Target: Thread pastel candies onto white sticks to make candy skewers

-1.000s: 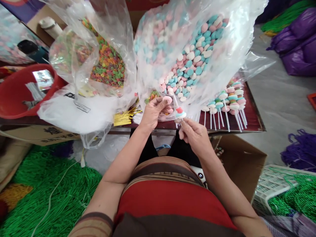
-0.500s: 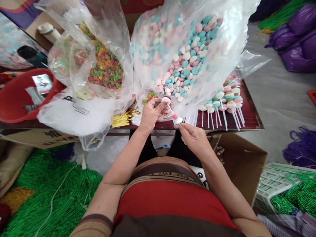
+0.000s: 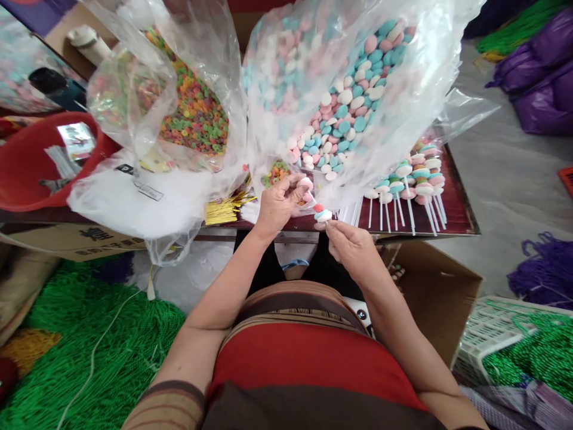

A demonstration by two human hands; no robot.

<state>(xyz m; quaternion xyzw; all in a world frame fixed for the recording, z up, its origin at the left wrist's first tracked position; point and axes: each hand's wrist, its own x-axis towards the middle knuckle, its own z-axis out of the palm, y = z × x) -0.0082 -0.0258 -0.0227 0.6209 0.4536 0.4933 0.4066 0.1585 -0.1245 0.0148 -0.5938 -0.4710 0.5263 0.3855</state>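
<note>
My left hand (image 3: 283,202) pinches a pink candy (image 3: 306,183) at the upper end of a white stick. Lower on that stick sit a red piece (image 3: 318,208) and a blue and white candy (image 3: 323,215). My right hand (image 3: 351,242) grips the stick's lower end, just below these candies. Behind my hands lies a large clear bag of pink, blue and white candies (image 3: 344,125). Small candy rings (image 3: 276,172) show beside my left fingers. Loose white sticks (image 3: 351,209) lie to the right, near finished-looking candy skewers (image 3: 423,179).
At the left are a bag of coloured rings (image 3: 194,119), a red basin (image 3: 22,164) and yellow ties (image 3: 221,210). Below the table's right side stands a cardboard box (image 3: 430,298), with a white basket (image 3: 474,328) beside it. Green strands (image 3: 98,346) cover the lower left.
The view has shifted slightly. My left hand has moved a little closer around the pink candy at the stick's upper end; my right hand keeps its grip below.
</note>
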